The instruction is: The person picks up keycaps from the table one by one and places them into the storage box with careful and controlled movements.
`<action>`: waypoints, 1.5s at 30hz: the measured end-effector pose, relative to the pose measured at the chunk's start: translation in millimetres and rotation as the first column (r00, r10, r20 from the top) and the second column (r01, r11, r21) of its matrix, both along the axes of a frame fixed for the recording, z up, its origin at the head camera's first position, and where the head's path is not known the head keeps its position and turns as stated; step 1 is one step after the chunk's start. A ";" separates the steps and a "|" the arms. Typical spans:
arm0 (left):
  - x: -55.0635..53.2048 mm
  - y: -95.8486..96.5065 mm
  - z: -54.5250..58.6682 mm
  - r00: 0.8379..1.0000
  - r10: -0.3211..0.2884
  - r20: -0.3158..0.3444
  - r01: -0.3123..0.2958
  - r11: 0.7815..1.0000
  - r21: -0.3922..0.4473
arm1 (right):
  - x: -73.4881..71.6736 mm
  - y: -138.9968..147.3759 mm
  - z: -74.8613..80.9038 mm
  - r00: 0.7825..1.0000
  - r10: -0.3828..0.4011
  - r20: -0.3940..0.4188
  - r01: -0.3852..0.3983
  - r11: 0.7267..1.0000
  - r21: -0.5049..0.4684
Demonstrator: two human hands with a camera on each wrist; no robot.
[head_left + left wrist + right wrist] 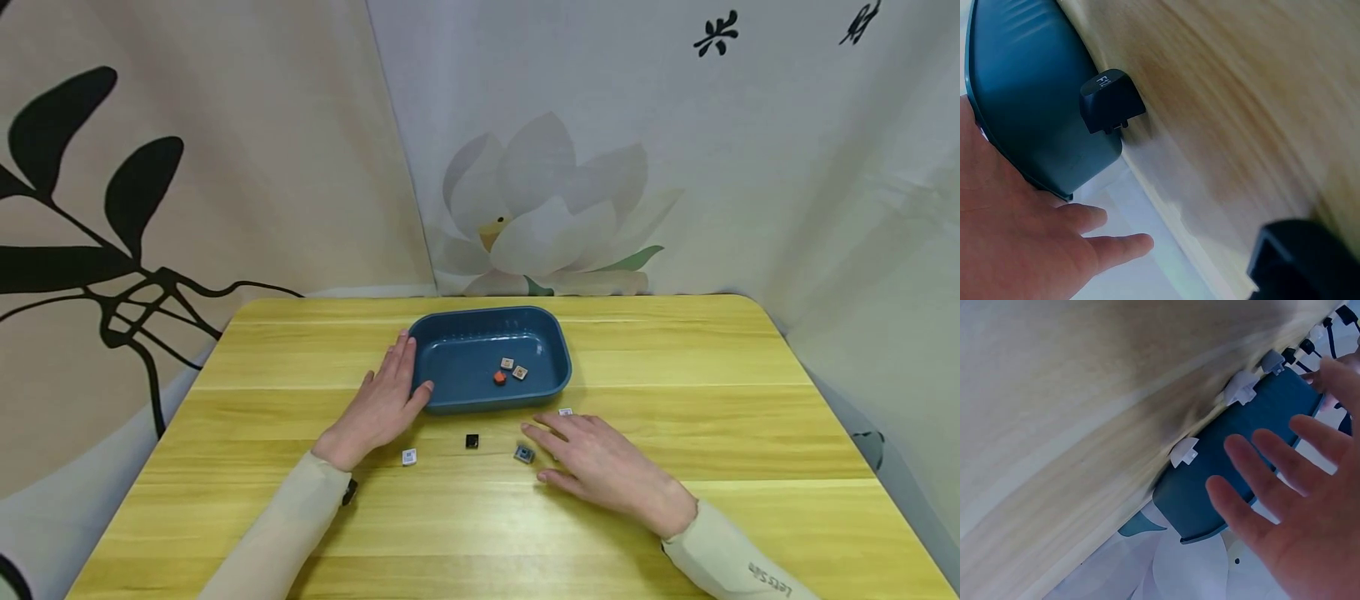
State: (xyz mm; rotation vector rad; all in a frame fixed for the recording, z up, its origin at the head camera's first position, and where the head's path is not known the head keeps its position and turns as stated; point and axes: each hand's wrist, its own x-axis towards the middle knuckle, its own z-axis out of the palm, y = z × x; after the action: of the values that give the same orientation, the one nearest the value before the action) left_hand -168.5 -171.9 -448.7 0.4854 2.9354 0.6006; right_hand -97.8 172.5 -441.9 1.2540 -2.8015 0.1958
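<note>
A blue rectangular tray [450, 406] holds two pale keycaps [520, 373] and one orange-red keycap [499, 378]. My left hand [375, 412] touches the tray's left side, fingers extended along the rim and thumb at the near corner. With fingers spread, my right hand [607, 467] hovers over the table right of a grey keycap [524, 453], gripping nothing. Just beyond its fingers, a white keycap [566, 412] lies partly hidden. A black keycap [472, 441] and another white keycap [408, 457] lie in front of the tray. The left wrist view shows a black keycap [1110, 103] with lettering.
The wooden table [712, 375] reaches back to a hanging cloth [585, 192] printed with a flower. In the right wrist view, a pale keycap [1184, 452] and several others lie along the tray's near side.
</note>
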 end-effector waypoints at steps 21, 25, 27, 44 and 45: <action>0.0 -1.0 0.0 1.000 -0.011 -0.002 0.011 1.000 -0.003 | 1.3 2.5 -8.0 1.000 -0.019 -0.021 0.018 1.000 -0.016; 0.0 -0.7 0.6 1.000 -0.010 -0.003 0.010 1.000 -0.007 | 1.6 1.7 -7.8 1.000 -0.023 -0.003 0.023 0.999 -0.033; 0.1 -0.5 0.8 1.000 -0.010 -0.004 0.010 1.000 -0.009 | 1.7 1.8 -7.8 1.000 -0.023 -0.002 0.023 0.999 -0.037; -0.9 0.0 0.5 1.000 -0.006 -0.001 0.006 1.000 -0.003 | 4.0 9.3 0.0 0.998 -0.026 -0.057 0.017 0.989 -0.145; -0.8 0.1 0.7 1.000 -0.006 0.001 0.006 1.000 -0.002 | 3.7 9.7 1.0 0.998 -0.027 -0.059 0.018 0.988 -0.152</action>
State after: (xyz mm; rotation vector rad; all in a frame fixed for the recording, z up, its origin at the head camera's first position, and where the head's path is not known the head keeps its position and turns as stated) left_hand -169.2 -171.8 -448.0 0.4935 2.9328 0.5966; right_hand -94.1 182.2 -440.9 1.1741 -2.6902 0.3555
